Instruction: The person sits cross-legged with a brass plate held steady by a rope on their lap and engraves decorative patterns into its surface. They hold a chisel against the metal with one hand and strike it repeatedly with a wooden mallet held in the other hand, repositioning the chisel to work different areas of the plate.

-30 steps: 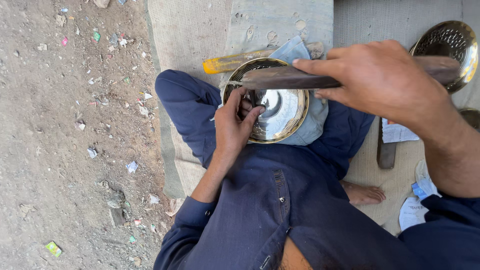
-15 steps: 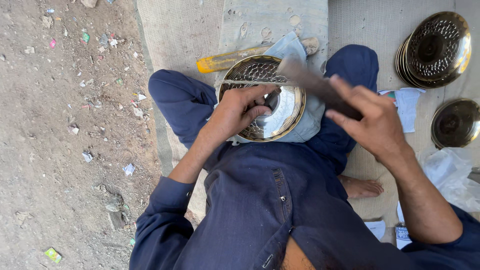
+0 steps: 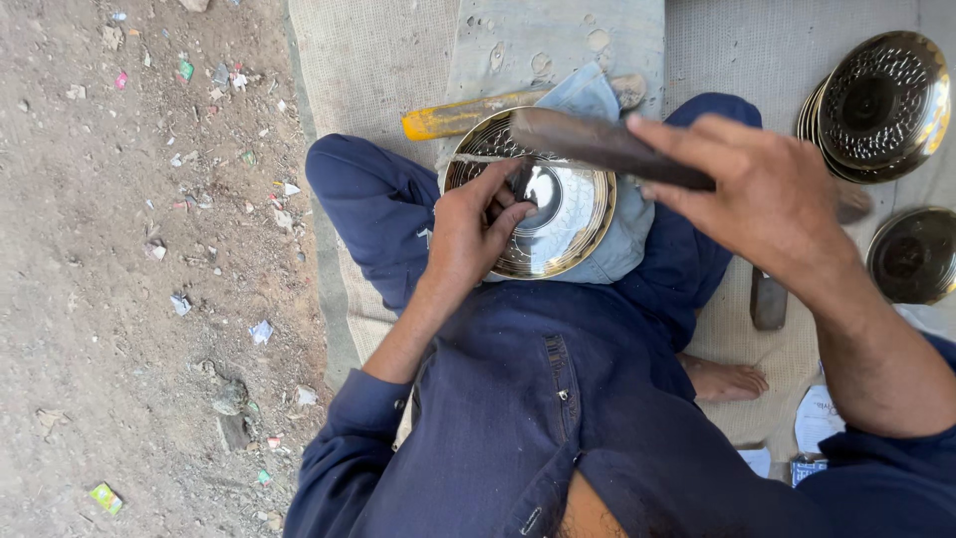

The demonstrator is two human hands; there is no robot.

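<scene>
**On the lap: a metal plate under tool and mallet**

On the person's lap, over a pale blue cloth (image 3: 615, 234), lies a round metal plate (image 3: 558, 224) with a shiny centre and a patterned golden rim. Its upper edge is hidden behind the dark wooden mallet (image 3: 607, 147), and its left part is covered by the left hand (image 3: 468, 234). The fingers of this hand are bent and pinched on a small dark tool (image 3: 520, 179) that stands on the plate; most of the tool is hidden between the fingers, so its shape is hard to tell. The right hand (image 3: 767, 204) is closed in a fist around one end of the mallet, which is held across and just above the plate; the gripped end is not visible.

Behind the plate a yellow stick-like object (image 3: 453, 118) lies on the woven mat (image 3: 368, 70), partly hidden by the plate and cloth. At the right, a stack of embossed brass plates (image 3: 881, 100) stands on the mat; how many are in the stack I cannot tell. Near it a darker single plate (image 3: 914, 254) is cut off by the picture edge. A dark flat bar (image 3: 768, 299) lies beside the knee, and a bare foot (image 3: 725, 381) shows under the leg. Small litter is scattered on the dirt ground (image 3: 129, 299) at the left.
</scene>
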